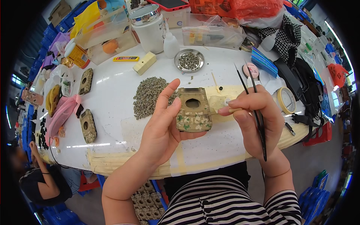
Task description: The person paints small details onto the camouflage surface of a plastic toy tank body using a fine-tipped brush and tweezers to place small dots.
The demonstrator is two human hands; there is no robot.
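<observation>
My left hand (159, 120) holds a camouflage toy tank body (194, 122) upright over the table, fingers behind it and thumb at its left edge. A round hole shows in its upper part. Just to its right, my right hand (264, 118) pinches a short, thin, pale stick (235, 110) between thumb and forefinger, its end close to the body's right side; contact I cannot tell. Black tweezers (261, 138) are also held in that hand, tips pointing away from me. Behind the left hand lies a heap of tiny grey-green parts (150, 95).
Two similar tank bodies (86, 81) (88, 127) lie at the left. Farther back are a metal dish (176, 62) of small parts, a squeeze bottle (171, 47) and a pale block (144, 63). A tape roll (280, 98) sits right. Another person's arm (47, 183) shows at far left.
</observation>
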